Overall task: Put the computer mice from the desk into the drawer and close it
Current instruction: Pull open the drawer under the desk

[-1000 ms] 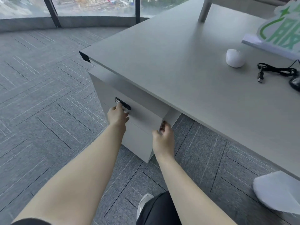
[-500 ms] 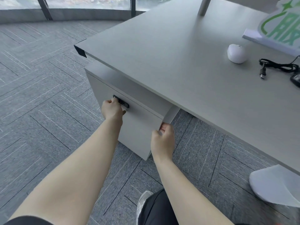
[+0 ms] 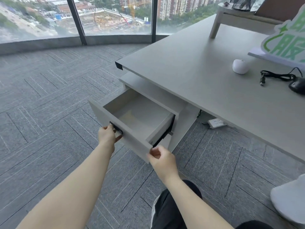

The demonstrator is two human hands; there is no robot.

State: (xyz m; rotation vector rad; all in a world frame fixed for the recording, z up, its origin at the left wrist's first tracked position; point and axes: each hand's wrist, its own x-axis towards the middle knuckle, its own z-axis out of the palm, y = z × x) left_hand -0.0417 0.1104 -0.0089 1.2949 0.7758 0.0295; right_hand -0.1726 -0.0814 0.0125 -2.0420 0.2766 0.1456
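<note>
The grey drawer (image 3: pixel 105 116) under the desk corner stands pulled out, with nothing inside. My left hand (image 3: pixel 108 133) grips the black handle (image 3: pixel 116 128) on the drawer front. My right hand (image 3: pixel 160 157) sits at the front's right corner, fingers curled by the edge; whether it grips is unclear. A white mouse (image 3: pixel 240 66) rests on the grey desk (image 3: pixel 189 66). To its right a black mouse (image 3: pixel 297 85) lies at the frame edge, its black cable (image 3: pixel 277 76) and plug coiled beside it.
A white and green sign (image 3: pixel 287 45) stands behind the mice, and a white riser (image 3: pixel 231 15) sits at the desk's back. A power strip (image 3: pixel 216 123) lies on the carpet under the desk. A white chair seat (image 3: pixel 288 202) is at the lower right.
The drawer was shut a second ago and is now pulled well out toward me. Both hands moved back with its front.
</note>
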